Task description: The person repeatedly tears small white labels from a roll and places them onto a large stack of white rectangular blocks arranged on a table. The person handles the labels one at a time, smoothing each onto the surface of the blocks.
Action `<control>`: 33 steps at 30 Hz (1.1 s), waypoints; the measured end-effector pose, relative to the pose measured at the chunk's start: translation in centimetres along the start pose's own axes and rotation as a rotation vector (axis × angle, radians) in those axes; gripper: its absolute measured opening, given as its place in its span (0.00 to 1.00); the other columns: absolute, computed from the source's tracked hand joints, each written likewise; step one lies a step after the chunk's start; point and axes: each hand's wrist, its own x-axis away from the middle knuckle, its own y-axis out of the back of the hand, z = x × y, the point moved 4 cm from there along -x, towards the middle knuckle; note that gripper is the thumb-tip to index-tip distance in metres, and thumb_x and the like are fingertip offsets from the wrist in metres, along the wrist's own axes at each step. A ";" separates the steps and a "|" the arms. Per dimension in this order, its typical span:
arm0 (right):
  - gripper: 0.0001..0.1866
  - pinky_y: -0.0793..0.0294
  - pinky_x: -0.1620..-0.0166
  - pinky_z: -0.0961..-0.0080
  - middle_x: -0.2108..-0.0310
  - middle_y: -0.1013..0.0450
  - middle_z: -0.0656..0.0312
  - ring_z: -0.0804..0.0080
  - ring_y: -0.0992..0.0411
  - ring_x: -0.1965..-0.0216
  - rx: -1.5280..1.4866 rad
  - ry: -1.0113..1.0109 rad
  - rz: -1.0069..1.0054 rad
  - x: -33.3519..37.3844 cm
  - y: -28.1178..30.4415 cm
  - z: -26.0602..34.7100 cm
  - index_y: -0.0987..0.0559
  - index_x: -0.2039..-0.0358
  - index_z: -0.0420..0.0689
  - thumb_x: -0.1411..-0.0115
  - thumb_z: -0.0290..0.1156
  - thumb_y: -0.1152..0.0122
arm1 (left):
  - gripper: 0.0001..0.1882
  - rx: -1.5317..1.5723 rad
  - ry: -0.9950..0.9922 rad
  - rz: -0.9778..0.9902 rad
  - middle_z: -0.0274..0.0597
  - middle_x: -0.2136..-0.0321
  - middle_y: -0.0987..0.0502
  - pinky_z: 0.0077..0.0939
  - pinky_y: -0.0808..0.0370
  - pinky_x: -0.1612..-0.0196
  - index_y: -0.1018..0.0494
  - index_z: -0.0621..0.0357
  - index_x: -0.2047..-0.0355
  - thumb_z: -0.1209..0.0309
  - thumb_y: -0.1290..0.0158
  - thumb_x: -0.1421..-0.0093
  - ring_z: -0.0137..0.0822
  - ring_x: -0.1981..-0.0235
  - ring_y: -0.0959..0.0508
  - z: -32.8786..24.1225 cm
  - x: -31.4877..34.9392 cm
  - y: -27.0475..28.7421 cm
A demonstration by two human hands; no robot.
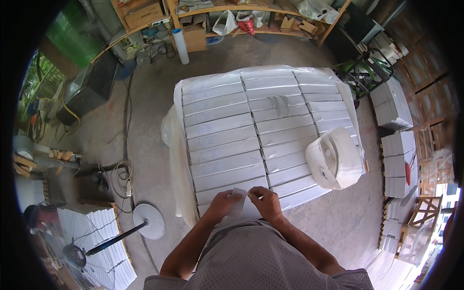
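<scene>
My left hand [222, 205] is closed on a thin white paper sheet [238, 202], held over the near edge of a wide stack of long white boxes [220, 129]. At the sheet's upper right edge my right hand [266, 203] is pinched. What its fingertips grip there is too small to make out. The boxes lie in three columns, with clear plastic film [180, 159] around the sides. Faint printed patches show on the left column's boxes. A white bucket [333, 158] rests on the right part of the stack, and a few thin curved strips [278, 105] lie further back.
A standing fan [76, 254] with a round white base [148, 221] is at the lower left, near cables on the floor. More white box stacks [390, 104] line the right side. Wooden shelves [232, 8] and a white roll [181, 46] stand at the back.
</scene>
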 end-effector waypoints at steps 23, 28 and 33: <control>0.12 0.24 0.63 0.73 0.72 0.21 0.55 0.67 0.21 0.70 0.054 0.015 0.010 -1.3 3.5 -2.3 0.19 0.65 0.38 0.42 0.34 0.37 | 0.18 -0.553 -0.221 -0.113 0.54 0.72 0.22 0.33 0.28 0.65 0.26 0.67 0.58 0.61 0.51 0.35 0.39 0.73 0.24 -1.2 -1.3 -4.6; 0.12 0.25 0.65 0.76 0.74 0.21 0.56 0.72 0.23 0.72 -0.006 -0.072 0.027 -1.9 5.2 -3.3 0.20 0.63 0.37 0.40 0.34 0.39 | 0.20 -0.439 -0.215 -0.059 0.47 0.74 0.23 0.30 0.29 0.70 0.26 0.67 0.58 0.58 0.52 0.35 0.35 0.75 0.25 -3.0 -1.2 -6.4; 0.11 0.25 0.66 0.76 0.74 0.22 0.58 0.74 0.24 0.73 -0.182 -0.094 0.061 -2.6 8.1 -3.6 0.21 0.62 0.35 0.39 0.31 0.41 | 0.19 0.110 -0.040 0.098 0.37 0.74 0.24 0.20 0.35 0.77 0.27 0.64 0.52 0.61 0.52 0.35 0.25 0.80 0.29 -3.1 -3.0 -9.1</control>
